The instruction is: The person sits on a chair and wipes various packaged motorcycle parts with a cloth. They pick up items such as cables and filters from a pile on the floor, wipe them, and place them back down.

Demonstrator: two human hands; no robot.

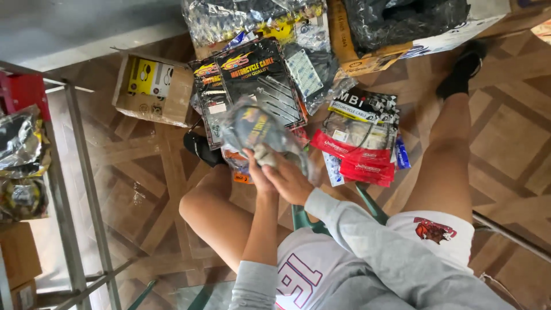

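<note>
**Both hands on a bagged cable above a heap of packets**

Head view: the person sits on a green chair (367,208), knees apart, looking down at a patterned floor (143,172). The left hand (259,172) and right hand (290,181) meet just in front of the knees, and both are closed around a packet (255,131), a clear plastic bag with a coiled grey cable and a dark card inside. The bag is blurred and its outline is soft, so finer detail cannot be made out. It is held in the air, just above the near edge of the heap (275,86) of black cable packs; red packs (359,158) lie to the right, a carton (152,86) to the far left.

Risk, as a judgement: the film looks slick and loose, so the coil could slide out of the fingers and drop onto the heap, toppling the leaning black packs. A foot (201,148) rests just beside the pile; a shift of that leg could scatter it.
</note>
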